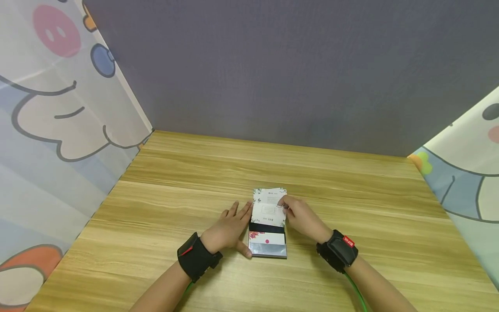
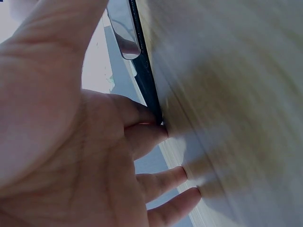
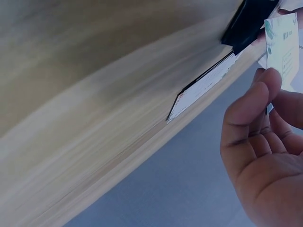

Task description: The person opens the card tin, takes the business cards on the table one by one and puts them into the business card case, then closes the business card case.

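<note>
An opened card case (image 1: 269,250), silvery at its near end with a black band (image 1: 267,228) across it, lies on the table. My left hand (image 1: 228,232) rests spread at its left side, thumb by the near corner, fingertips along the edge. The left wrist view shows the case's dark edge (image 2: 147,82) against those fingers. Between thumb and fingers, my right hand (image 1: 302,214) pinches a white card (image 3: 282,49) with a leaf print. In the right wrist view this card stands raised above the case. Below the band sits a white card with red flowers (image 1: 269,238).
The wooden table (image 1: 187,186) runs back to a grey panel (image 1: 273,78). Cartoon-printed curtains (image 1: 74,112) hang on both sides. Each wrist wears a black strapped device (image 1: 338,251), with a green cable (image 1: 355,289) along the forearm.
</note>
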### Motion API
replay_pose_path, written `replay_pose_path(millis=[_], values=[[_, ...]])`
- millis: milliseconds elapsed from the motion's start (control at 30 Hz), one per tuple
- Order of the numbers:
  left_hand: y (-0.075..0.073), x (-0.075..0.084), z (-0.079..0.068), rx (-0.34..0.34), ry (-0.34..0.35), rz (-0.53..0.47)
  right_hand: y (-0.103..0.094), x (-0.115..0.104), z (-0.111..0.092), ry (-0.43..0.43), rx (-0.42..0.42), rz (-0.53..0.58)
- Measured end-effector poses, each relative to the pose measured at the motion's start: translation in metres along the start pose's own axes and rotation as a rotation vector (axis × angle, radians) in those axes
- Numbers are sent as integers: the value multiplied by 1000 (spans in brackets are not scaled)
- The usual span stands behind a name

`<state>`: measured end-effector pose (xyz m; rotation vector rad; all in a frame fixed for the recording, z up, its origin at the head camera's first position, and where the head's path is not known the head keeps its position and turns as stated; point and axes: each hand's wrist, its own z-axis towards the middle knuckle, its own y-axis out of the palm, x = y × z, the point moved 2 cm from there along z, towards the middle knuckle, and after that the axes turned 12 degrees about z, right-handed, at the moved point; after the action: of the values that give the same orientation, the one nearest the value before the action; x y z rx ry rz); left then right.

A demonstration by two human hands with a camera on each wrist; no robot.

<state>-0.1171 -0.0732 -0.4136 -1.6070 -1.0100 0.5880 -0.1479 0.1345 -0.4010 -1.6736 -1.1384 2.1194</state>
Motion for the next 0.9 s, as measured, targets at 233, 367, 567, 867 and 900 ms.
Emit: replay_pose_path(millis=[233, 367, 567, 867, 900], values=[[-2, 1, -2, 1, 5, -12, 3, -2, -3, -14, -41, 15], [-3, 1, -2, -3, 6, -14, 4, -2, -4, -38, -62, 5], [-2, 1, -2, -1, 7, -12, 7, -2, -5, -20, -111, 20], [-1, 1, -2, 10, 15, 1, 9, -2, -6, -33, -183, 10], [-2, 1, -2, 12, 17, 2, 10, -2, -6, -38, -192, 3]])
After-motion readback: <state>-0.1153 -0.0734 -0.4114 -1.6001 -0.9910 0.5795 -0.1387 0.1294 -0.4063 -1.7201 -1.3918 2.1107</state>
